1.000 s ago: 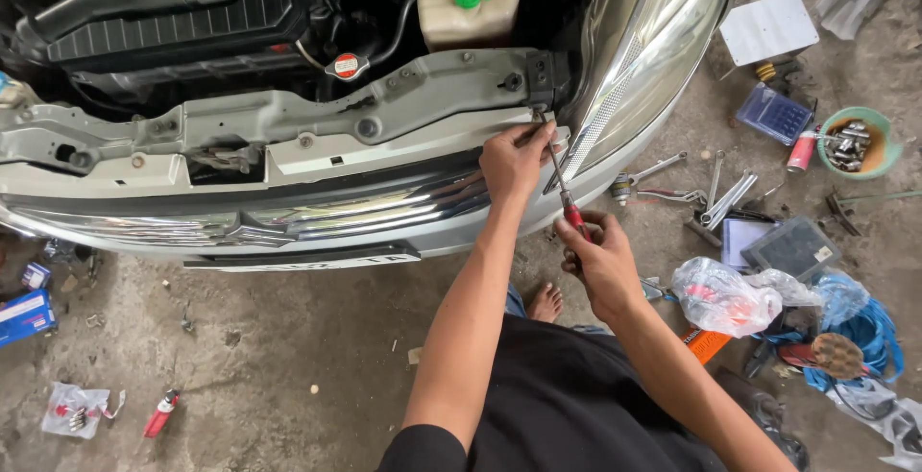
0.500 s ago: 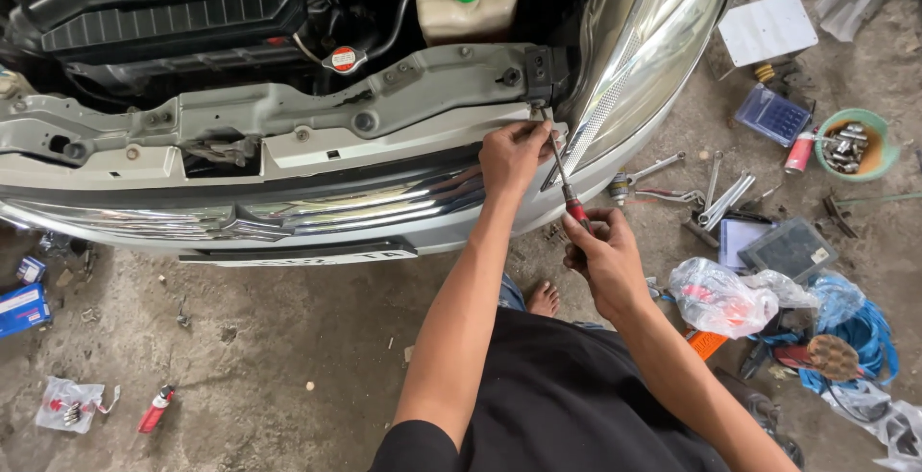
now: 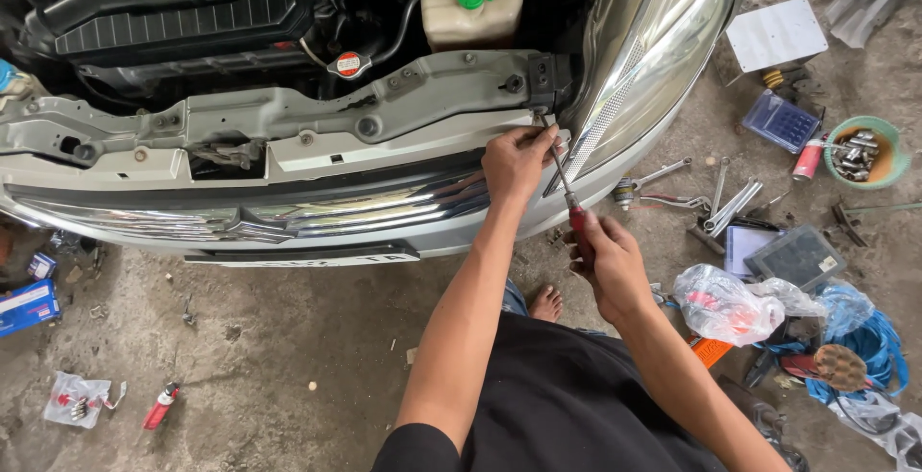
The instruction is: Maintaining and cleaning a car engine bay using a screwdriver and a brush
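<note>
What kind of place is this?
Probably a car repair workshop. A car sits with its engine bay open, wrenches lie on the concrete floor, and the right hand holds a screwdriver to the car.

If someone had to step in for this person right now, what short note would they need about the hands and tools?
Left hand: steadies the metal shaft near the tip, resting on the silver front bumper.
Right hand: grip closed round the red handle of the long screwdriver.
The tip sits at the black bracket beside the clear headlight; whether a fastener is loose there cannot be seen.
Spare steel wrenches lie on the concrete floor to the right, with a green bowl of small metal parts.
The grey metal crossmember is exposed; bumper in place.
</note>
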